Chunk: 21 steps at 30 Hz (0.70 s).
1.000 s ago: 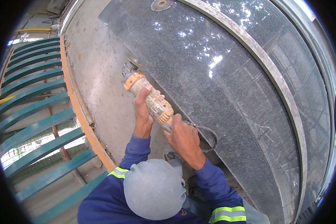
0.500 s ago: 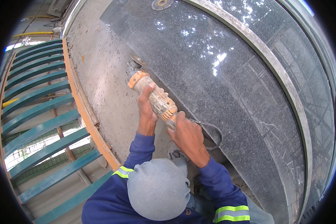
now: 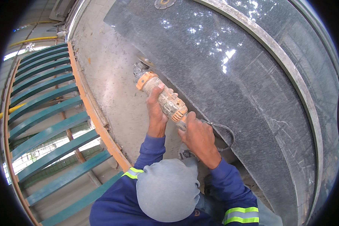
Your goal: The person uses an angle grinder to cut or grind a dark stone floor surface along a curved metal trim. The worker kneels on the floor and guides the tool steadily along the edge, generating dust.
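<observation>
My left hand wraps around the middle of a dusty orange angle grinder, thumb on top. My right hand is closed around the grinder's rear end, where a grey cord loops out to the right. The grinder points away and to the left. Its disc is at the left edge of a dark speckled granite slab, with haze like dust around it. Whether the disc touches the stone cannot be made out.
A spare cutting disc lies on the slab's far end. Along the slab's right runs a pale raised stone edge, with another polished slab beyond. Left of the dusty floor stands a teal slatted frame. A grey cap covers the lower middle.
The view has shifted slightly, so most things sit further right. Relative to the slab, the grinder is slightly nearer me along the edge. Both hands keep their hold.
</observation>
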Available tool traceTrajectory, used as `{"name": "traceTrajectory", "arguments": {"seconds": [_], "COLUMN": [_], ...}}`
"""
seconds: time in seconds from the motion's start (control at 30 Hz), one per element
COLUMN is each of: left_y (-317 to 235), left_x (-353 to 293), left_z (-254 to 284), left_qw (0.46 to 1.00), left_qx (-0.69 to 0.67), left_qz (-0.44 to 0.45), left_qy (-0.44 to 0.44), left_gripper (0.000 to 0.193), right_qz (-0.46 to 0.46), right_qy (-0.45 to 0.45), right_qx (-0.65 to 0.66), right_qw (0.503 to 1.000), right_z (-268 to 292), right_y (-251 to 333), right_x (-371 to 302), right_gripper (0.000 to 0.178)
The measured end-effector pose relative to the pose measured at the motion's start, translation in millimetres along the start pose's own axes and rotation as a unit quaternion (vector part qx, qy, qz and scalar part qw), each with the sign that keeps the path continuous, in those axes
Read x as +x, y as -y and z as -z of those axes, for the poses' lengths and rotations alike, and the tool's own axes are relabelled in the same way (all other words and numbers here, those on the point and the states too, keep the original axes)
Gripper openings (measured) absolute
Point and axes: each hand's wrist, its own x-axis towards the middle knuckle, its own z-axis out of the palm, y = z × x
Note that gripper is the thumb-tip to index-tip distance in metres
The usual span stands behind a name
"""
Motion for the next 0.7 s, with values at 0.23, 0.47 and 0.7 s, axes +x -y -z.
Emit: {"name": "traceTrajectory", "arguments": {"seconds": [0.23,0.47,0.7], "left_y": [0,-5,-3], "left_x": [2,-12,-10], "left_z": [-1,-11,-8], "left_qw": [1.0,1.0,1.0], "left_qx": [-0.013,0.004,0.018], "left_qz": [0.002,-0.004,-0.005], "left_qy": [-0.005,-0.022,-0.011], "left_gripper": [0.037,0.036,0.038], "right_qz": [-0.003,-0.015,-0.008], "right_qy": [0.002,0.022,0.012], "right_qx": [-0.004,0.013,0.009], "right_qw": [1.0,1.0,1.0], "right_z": [-3,6,10], "right_y": [1,2,3], "right_x": [1,-3,-5], "right_gripper": [0.04,0.039,0.037]}}
